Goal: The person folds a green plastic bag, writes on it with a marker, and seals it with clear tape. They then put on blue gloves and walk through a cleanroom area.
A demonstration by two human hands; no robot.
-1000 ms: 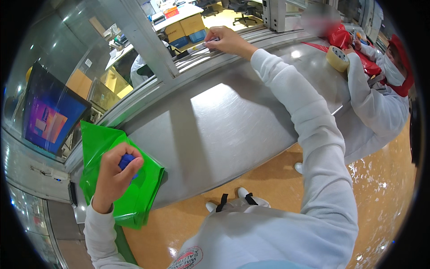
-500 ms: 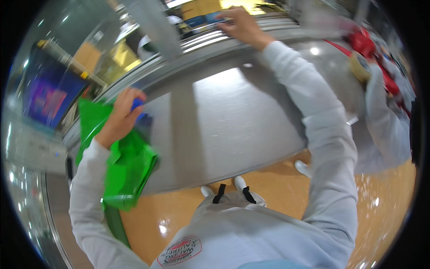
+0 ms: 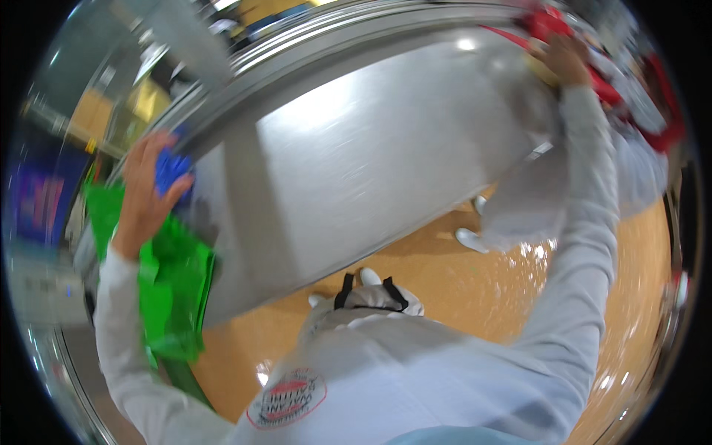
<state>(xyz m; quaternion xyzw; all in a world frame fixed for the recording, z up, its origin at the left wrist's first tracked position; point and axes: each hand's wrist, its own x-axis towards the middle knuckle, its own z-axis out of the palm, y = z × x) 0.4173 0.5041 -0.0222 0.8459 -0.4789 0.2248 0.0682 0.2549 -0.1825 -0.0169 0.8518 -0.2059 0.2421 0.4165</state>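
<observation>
1. The person's own white long-sleeved top (image 3: 415, 371) fills the space before the near edge of the long brushed-metal table (image 3: 386, 163); beneath lies a glossy orange-tan floor (image 3: 445, 282).

2. A folded sheet or bag of shiny bright-green plastic (image 3: 176, 297) lies at the table's left end, its lower part hanging past the table's near edge.

3. The left hand (image 3: 142, 194) is above the table's left end, over the upper part of that plastic. Its fingers and thumb curve loosely around a crumpled deep-blue bundle (image 3: 170, 169), its material too blurred to tell.

4. The right hand (image 3: 568, 63) reaches to the table's far right end, at a thick pale-yellow roll of tape (image 3: 543, 72). The fingers overlap the roll; blur leaves me unable to tell whether they grip it or how widely they are spread.

5. Beside the table's right end is a co-worker in loose white clothing and red headgear (image 3: 627, 167), near bunched glossy red plastic (image 3: 549, 26).

6. Along the table's far side runs a grey metal window frame (image 3: 334, 46). Beyond the table's left end stands a dark screen with a purple-pink patch (image 3: 41, 193).
</observation>
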